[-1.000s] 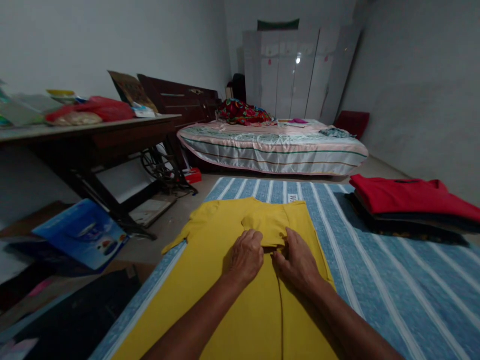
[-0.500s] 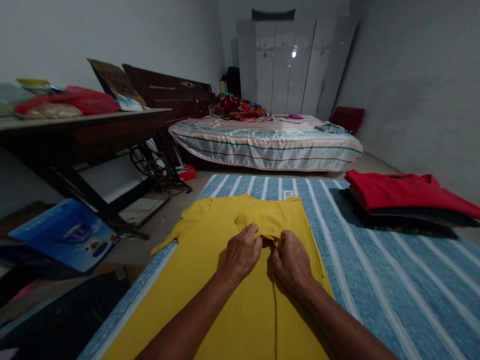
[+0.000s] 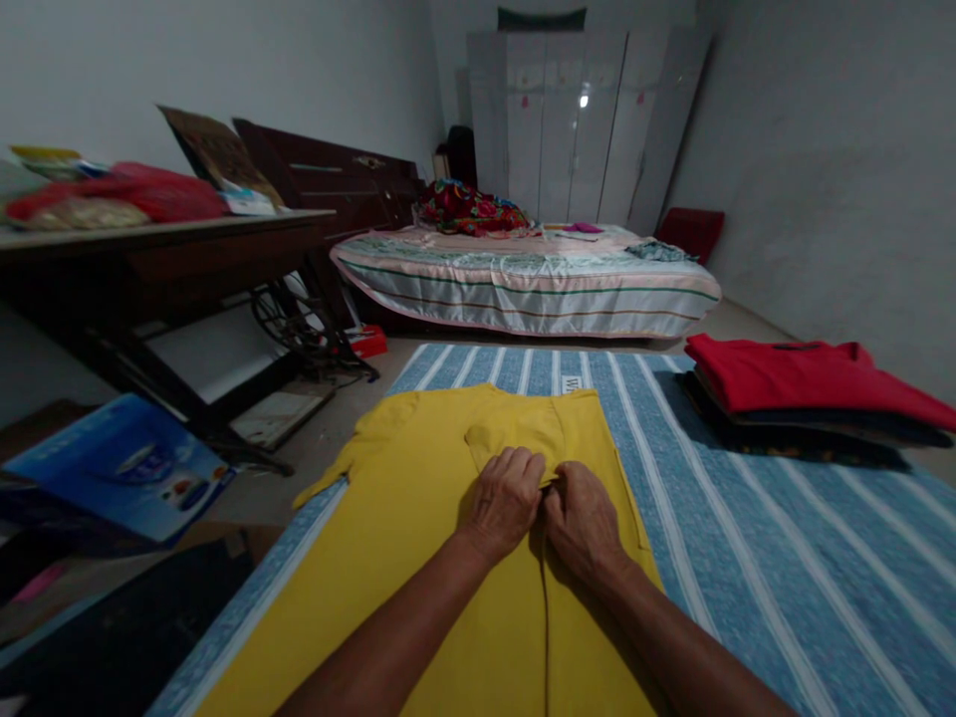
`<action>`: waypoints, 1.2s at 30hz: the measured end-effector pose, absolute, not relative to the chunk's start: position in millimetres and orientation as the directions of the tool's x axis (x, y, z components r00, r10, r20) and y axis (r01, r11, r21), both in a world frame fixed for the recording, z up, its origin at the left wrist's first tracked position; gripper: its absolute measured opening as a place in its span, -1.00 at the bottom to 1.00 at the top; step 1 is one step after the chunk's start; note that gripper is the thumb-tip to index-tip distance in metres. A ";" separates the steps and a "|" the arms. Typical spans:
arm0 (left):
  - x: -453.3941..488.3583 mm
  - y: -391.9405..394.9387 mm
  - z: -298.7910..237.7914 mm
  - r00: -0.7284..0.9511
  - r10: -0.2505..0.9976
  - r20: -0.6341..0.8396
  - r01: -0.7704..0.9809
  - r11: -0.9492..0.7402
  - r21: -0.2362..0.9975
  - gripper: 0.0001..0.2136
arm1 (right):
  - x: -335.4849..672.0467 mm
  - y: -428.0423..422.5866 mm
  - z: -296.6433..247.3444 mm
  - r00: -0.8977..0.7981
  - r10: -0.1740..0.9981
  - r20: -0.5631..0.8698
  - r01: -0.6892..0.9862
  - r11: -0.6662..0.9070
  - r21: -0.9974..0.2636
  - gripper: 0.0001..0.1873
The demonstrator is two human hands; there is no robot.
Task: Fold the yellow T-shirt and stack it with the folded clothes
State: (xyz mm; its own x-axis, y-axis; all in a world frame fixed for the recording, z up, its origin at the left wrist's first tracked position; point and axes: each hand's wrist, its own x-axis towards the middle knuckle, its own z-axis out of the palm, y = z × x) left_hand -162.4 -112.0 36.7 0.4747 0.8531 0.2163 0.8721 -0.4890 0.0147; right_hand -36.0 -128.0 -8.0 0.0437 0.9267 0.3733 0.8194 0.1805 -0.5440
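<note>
A yellow shirt point(image 3: 403, 518) lies spread on a blue and white striped cover point(image 3: 747, 558), its right side folded inward over the body. The folded-over sleeve point(image 3: 515, 423) rests near the upper middle of the shirt. My left hand point(image 3: 508, 498) is closed on the edge of this sleeve. Right beside it, my right hand point(image 3: 583, 518) pinches the same edge, so the two hands nearly touch. The fingertips of both hands are partly hidden by the cloth and knuckles. One sleeve hangs out at the shirt's left.
A stack of folded clothes with a red garment point(image 3: 807, 378) on top sits at the right. Beyond stands a bed point(image 3: 523, 289) with a flowered quilt point(image 3: 478, 209). To the left are a sewing-machine table point(image 3: 224, 234) and a blue box point(image 3: 134, 468) on the floor.
My left hand has shifted right along the sleeve edge, closing the gap to my right hand. My right hand stays almost in place, and the camera view has moved slightly.
</note>
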 end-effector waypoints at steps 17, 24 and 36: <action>-169.9 -94.6 36.0 0.417 0.905 0.080 0.905 -0.422 0.062 -0.89 | -27.8 -125.9 -10.3 0.048 0.916 0.398 0.793 0.207 -0.573 -0.91; -169.4 -90.6 38.6 0.448 0.890 0.085 0.889 -0.454 0.062 -0.84 | -28.9 -124.9 -11.7 0.019 0.899 0.438 0.819 0.237 -0.522 -0.89; -176.0 -98.2 38.2 0.541 0.830 0.138 0.829 -0.553 0.078 -0.74 | -24.9 -121.7 -12.2 -0.004 0.930 0.367 0.784 0.231 -0.576 -0.89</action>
